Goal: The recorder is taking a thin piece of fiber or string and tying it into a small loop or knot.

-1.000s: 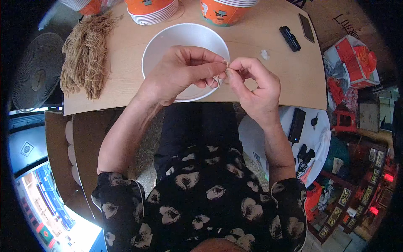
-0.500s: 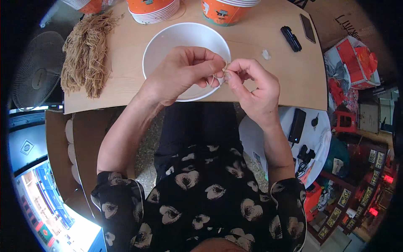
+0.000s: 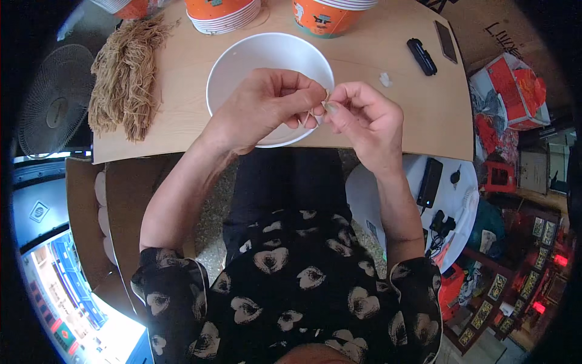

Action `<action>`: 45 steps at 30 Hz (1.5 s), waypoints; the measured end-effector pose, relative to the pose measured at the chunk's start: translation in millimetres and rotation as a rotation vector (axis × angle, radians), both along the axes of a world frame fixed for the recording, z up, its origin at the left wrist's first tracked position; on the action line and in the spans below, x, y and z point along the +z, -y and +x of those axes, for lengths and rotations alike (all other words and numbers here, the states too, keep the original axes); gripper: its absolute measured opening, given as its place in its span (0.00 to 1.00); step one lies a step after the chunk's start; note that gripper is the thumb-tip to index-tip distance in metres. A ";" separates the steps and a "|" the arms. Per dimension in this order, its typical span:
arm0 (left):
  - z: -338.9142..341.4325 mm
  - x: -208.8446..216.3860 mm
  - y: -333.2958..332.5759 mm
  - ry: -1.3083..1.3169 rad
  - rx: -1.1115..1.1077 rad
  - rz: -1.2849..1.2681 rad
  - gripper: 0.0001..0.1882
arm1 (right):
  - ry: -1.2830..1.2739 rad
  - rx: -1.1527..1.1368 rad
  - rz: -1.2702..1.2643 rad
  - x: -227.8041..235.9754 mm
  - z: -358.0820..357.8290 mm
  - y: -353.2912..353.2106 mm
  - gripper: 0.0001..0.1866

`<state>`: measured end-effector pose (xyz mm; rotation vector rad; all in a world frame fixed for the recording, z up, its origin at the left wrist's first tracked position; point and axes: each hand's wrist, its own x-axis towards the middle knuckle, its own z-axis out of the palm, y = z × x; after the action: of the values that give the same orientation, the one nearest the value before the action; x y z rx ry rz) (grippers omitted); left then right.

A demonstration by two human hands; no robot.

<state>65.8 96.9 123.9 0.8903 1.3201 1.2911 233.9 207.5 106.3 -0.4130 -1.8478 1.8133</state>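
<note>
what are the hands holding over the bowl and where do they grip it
A small tan fibre strand, pinched between the fingers of left hand and right hand, above the white bowl.

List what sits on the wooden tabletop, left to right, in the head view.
Bundle of tan fibres → white bowl → small white scrap → black oblong gadget → dark flat phone.

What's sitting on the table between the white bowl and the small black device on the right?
In the head view, only a small white scrap lies on the bare wooden table between the white bowl and the black device.
</note>
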 end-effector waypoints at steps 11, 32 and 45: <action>1.8 -4.9 -1.7 0.014 0.021 -0.067 0.14 | -0.100 -0.214 0.861 -6.9 -10.8 -0.3 0.10; -2.1 -4.6 0.1 0.194 -0.027 -0.040 0.11 | -0.259 -0.306 1.140 -10.8 -10.5 -14.1 0.12; -2.9 -5.6 -0.6 0.192 -0.037 -0.032 0.08 | -0.225 -0.310 1.060 -11.4 -7.3 -8.9 0.10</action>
<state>63.0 97.5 118.2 0.7455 1.1658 1.2897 226.6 216.4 94.9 -0.0702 -2.1171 0.4942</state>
